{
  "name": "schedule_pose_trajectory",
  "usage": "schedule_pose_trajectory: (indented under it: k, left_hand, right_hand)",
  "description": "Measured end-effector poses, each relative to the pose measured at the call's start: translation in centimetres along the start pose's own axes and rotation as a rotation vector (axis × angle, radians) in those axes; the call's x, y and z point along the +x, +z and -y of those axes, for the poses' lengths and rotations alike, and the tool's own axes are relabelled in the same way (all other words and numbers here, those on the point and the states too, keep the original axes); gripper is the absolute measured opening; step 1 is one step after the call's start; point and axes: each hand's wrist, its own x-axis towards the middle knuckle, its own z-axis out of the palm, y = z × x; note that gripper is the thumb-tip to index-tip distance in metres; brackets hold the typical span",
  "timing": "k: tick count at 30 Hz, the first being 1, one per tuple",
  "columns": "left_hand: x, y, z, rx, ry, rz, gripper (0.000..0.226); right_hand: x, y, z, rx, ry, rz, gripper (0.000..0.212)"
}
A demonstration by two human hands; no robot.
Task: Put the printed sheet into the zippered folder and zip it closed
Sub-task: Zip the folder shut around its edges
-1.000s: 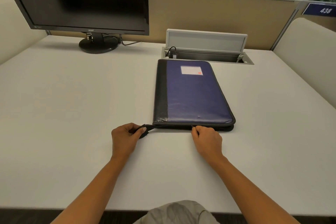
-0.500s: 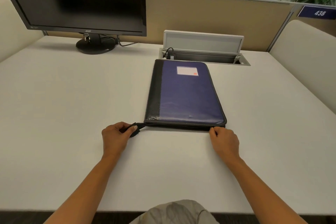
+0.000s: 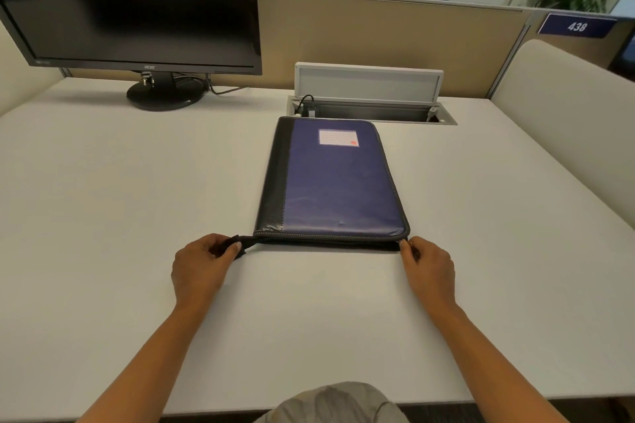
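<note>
Right hand [image 3: 429, 268] has travelled rightward to the purple-and-black zippered folder's [image 3: 340, 182] near corner, fingers pinched at the zip; left hand [image 3: 201, 263] clamps the black strap [image 3: 245, 242] on the white bench [image 3: 103, 199].

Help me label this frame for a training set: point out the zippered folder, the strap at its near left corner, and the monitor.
zippered folder [image 3: 343, 189], head view, middle of its blue cover.
strap [image 3: 248, 241], head view, stretch between folder corner and left hand.
monitor [image 3: 137, 0], head view, centre of the dark screen.
</note>
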Motion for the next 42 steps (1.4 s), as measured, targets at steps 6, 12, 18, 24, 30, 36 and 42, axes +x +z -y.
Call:
schedule_pose_trajectory:
  k: [6,12,18,24,30,36,42]
  left_hand:
    - [-0.8,1.8,-2.0,0.141,0.429,-0.031,0.036]
    - [-1.6,5.7,-5.5,0.335,0.920,0.271,0.037]
    - [-1.7,9.9,-7.8,0.555,1.014,0.530,0.052]
    - [-2.0,11.6,-8.6,0.661,0.976,0.643,0.054]
    - [-1.9,11.9,-8.2,0.740,1.006,0.641,0.051]
    - [-1.5,11.4,-7.5,0.767,1.089,0.605,0.053]
    - [-0.9,10.5,-6.9,0.743,1.125,0.611,0.052]
  right_hand:
    - [-0.2,0.3,-0.5,0.059,-0.009,-0.092,0.021]
    - [-0.2,0.1,-0.6,0.127,-0.024,-0.087,0.010]
    - [-0.2,0.4,-0.3,0.349,0.157,-0.032,0.013]
    - [-1.2,1.1,0.6,0.423,0.162,0.070,0.006]
    - [-2.3,1.8,2.0,0.496,0.112,0.073,0.009]
    - [-2.6,1.6,2.2,0.525,0.119,0.005,0.012]
    - [-1.9,1.8,2.3,0.543,0.192,0.003,0.006]
